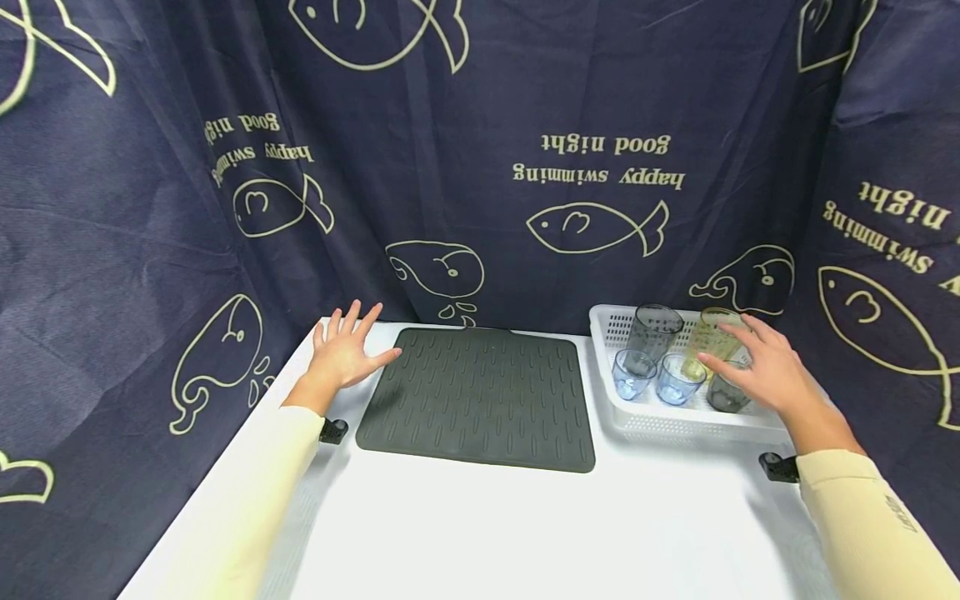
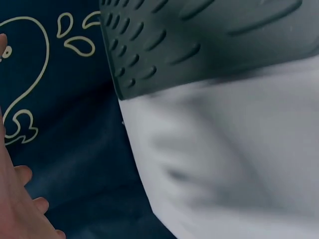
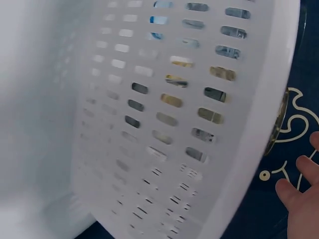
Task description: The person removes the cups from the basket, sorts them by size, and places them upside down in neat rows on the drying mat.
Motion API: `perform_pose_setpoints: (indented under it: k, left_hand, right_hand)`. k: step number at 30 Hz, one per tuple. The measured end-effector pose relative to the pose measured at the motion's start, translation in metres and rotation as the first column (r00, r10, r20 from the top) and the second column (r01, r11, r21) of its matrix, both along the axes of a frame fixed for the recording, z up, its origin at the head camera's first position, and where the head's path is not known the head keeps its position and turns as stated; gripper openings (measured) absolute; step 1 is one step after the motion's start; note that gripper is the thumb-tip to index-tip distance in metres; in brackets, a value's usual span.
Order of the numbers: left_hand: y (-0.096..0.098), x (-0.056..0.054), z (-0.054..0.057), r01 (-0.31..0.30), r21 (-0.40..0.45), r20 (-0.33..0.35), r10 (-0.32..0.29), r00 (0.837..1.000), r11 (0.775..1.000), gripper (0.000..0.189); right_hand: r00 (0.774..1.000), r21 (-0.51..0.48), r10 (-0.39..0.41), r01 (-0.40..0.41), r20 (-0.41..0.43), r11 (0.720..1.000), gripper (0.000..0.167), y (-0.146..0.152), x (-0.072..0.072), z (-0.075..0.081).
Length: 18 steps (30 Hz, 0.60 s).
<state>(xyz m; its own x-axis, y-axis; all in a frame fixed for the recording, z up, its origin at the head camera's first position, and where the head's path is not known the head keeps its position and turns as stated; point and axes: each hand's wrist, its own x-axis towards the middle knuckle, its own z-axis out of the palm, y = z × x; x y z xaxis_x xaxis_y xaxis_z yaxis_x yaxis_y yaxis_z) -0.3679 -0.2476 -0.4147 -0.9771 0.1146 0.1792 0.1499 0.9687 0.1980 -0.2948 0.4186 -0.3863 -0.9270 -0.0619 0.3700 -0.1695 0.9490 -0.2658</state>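
Note:
My left hand [image 1: 341, 354] hovers with its fingers spread, just left of a dark grey ridged mat [image 1: 480, 400] lying on the white table; nothing is in it. My right hand [image 1: 768, 367] is held over the right part of a white plastic basket [image 1: 697, 429], fingers extended and thumb apart, overlapping some glasses in the head view. Inside the basket stand a tall grey glass [image 1: 651, 333], a tall yellow glass [image 1: 703, 337], two short blue glasses, one at left [image 1: 632, 383] and one in the middle [image 1: 678, 385], and a short grey glass [image 1: 726, 395], partly hidden.
A dark blue curtain [image 1: 480, 167] with fish and whale drawings hangs behind and along both sides of the white table [image 1: 525, 533]. In the right wrist view the slotted basket wall [image 3: 149, 64] fills the middle, glasses showing through its slots.

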Motion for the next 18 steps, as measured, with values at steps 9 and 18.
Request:
perform_pose_setpoints:
  k: [9, 18]
  left_hand:
    - [0.014, 0.009, -0.014, 0.061, 0.078, -0.052, -0.057, 0.997, 0.995, 0.100]
    - [0.027, 0.020, -0.025, 0.121, 0.170, -0.071, -0.111, 0.991, 0.978, 0.098]
  right_hand:
    - [1.000, -0.077, 0.025, -0.026, -0.003, 0.997, 0.078, 0.005, 0.004, -0.008]
    - [0.999, -0.137, 0.011, -0.004, 0.053, 0.991, 0.083, 0.012, 0.005, -0.013]
